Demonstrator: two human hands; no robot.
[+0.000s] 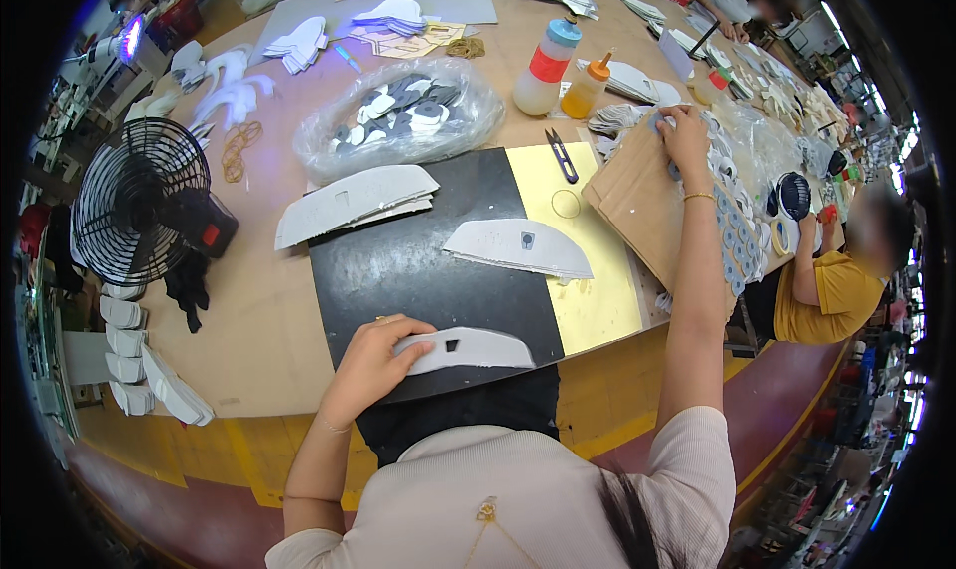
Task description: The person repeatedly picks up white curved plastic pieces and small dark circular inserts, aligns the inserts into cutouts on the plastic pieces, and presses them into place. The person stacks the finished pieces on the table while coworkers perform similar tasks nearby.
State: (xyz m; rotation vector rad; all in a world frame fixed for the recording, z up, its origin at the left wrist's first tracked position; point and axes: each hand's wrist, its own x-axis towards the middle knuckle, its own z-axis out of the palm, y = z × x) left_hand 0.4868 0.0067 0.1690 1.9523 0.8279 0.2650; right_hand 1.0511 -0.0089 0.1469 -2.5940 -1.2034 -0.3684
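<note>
At the table's near edge, my left hand (376, 358) holds the left end of a white curved flat piece (488, 349) with a small dark cutout, thumb on top. My right hand (685, 143) is stretched far forward to the right, its fingers bent together at the far edge of a brown board (637, 196). What it pinches there is hidden. A second white curved piece (513, 247), with a small grey keyhole-shaped patch, lies between the hands across a black mat (398, 280) and a yellow sheet (588, 305). Stacked white pieces (354, 201) rest at the mat's far left.
Thread snips (562, 156) lie on the yellow sheet. Behind stand a red-banded bottle (546, 69) and an orange-capped bottle (586, 88). A plastic bag of cut pieces (398, 121) and a black fan (149, 201) are to the left. Grey ringed pieces (735, 240) line the board's right side.
</note>
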